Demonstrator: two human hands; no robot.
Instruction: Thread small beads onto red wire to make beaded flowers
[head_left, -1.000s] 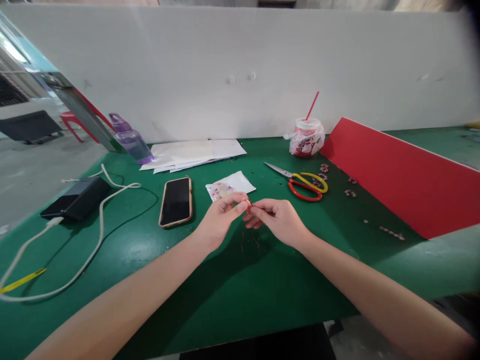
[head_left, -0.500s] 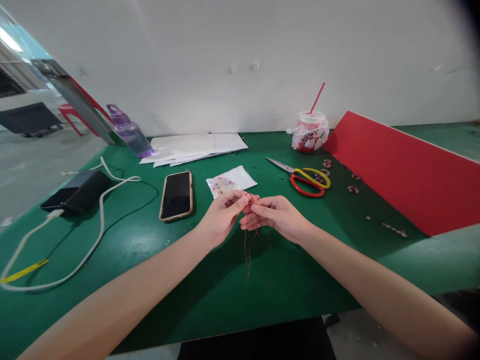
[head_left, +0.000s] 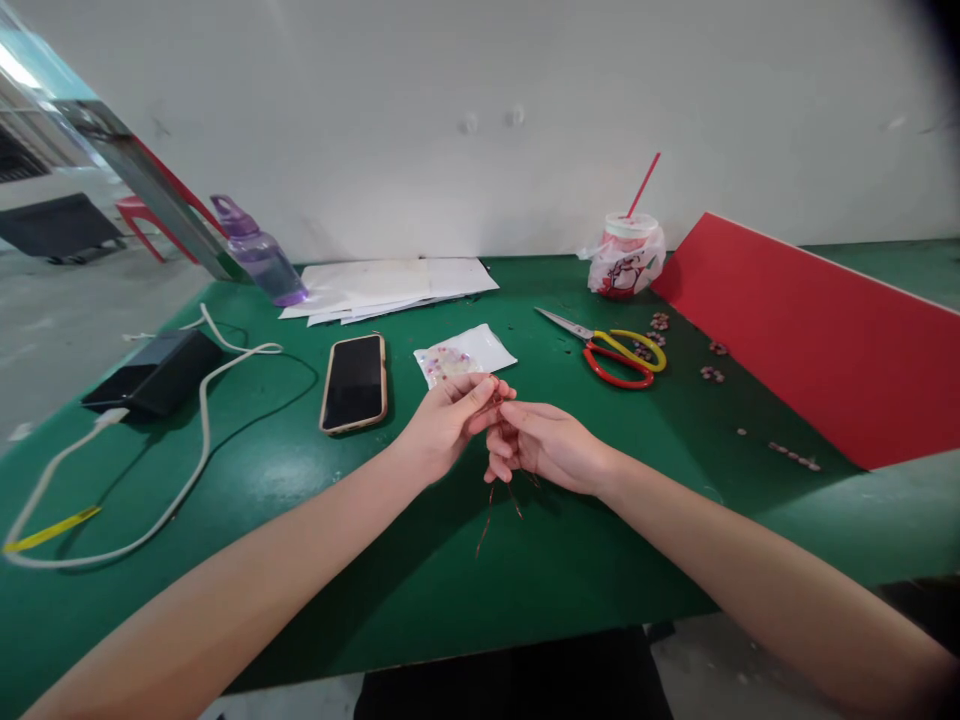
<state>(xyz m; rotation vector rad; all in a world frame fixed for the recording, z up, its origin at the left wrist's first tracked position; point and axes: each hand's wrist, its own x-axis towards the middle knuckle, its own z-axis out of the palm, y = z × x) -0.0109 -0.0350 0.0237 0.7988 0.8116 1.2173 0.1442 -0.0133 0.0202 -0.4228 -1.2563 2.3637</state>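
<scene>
Thin reddish-brown cord hangs in several loose strands below my fingers, over the green table. My left hand pinches its upper part between thumb and forefinger. Close against it on the right, my right hand grips the same cord with thumb and curled fingers. The piece between the fingertips is mostly hidden. Just behind my hands lies a small white packet with a clear part full of coloured beads. Scissors with one yellow and one red handle lie to the right.
Small bead clusters and a short bead row lie near a slanted red board. A phone, a black device with white cable, papers and a purple bottle are left. A bagged cup stands behind.
My right hand's fingers have curled inward around the cord, and the hanging strands have swung slightly left. The view has shifted a little. My left hand keeps its pinch.
</scene>
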